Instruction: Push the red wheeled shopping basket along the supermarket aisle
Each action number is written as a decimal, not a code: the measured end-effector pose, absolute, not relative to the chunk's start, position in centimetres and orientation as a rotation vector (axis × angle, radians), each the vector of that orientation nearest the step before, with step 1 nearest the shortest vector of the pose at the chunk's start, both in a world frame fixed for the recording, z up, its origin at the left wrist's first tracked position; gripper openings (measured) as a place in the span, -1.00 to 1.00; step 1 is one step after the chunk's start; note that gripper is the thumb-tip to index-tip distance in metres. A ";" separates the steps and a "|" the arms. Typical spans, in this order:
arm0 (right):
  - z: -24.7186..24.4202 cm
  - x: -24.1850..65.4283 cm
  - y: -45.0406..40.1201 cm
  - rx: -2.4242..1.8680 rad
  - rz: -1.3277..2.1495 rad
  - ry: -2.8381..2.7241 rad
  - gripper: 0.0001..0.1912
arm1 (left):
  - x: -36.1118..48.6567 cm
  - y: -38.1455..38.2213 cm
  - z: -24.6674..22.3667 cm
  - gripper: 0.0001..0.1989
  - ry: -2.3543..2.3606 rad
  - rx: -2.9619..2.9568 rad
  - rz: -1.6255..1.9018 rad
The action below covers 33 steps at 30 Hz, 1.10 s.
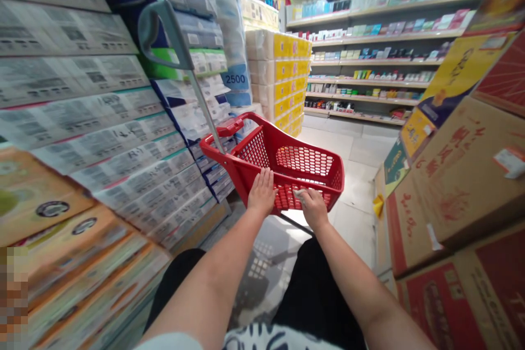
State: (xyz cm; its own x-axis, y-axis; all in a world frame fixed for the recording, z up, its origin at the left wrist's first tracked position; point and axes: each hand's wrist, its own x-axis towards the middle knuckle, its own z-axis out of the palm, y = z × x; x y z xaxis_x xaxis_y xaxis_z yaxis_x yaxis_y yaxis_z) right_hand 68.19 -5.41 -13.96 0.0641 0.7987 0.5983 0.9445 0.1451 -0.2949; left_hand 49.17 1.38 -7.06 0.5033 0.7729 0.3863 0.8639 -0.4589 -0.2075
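Note:
A red plastic shopping basket (246, 175) with perforated sides and a long grey pull handle (176, 33) stands in front of me on the floor. My left hand (262, 192) lies flat against the near side of the basket, its fingers stretched out and holding nothing. To the right of it, my right hand (315, 208) is closed on a small pale cloth (299, 193) at the same perforated side. Through the basket's opening the inner lattice walls show.
Stacked paper packs (77, 82) rise close on the left. Cardboard cartons (463, 175) are piled along the right. Yellow-and-white packs (283, 76) stand behind the basket. Shelves of small goods (369, 60) line the back. Pale floor tiles (356, 186) show between.

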 end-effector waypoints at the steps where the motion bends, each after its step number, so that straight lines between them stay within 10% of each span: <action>1: -14.0 68.2 -5.4 -1.678 -0.278 -1.732 -0.75 | 49.2 1.4 -7.1 -0.35 -1.356 -2.377 -0.335; 33: -15.4 66.9 -3.9 -1.452 -0.203 -1.905 -0.69 | 48.3 0.4 -6.5 -0.44 -1.294 -2.372 -0.301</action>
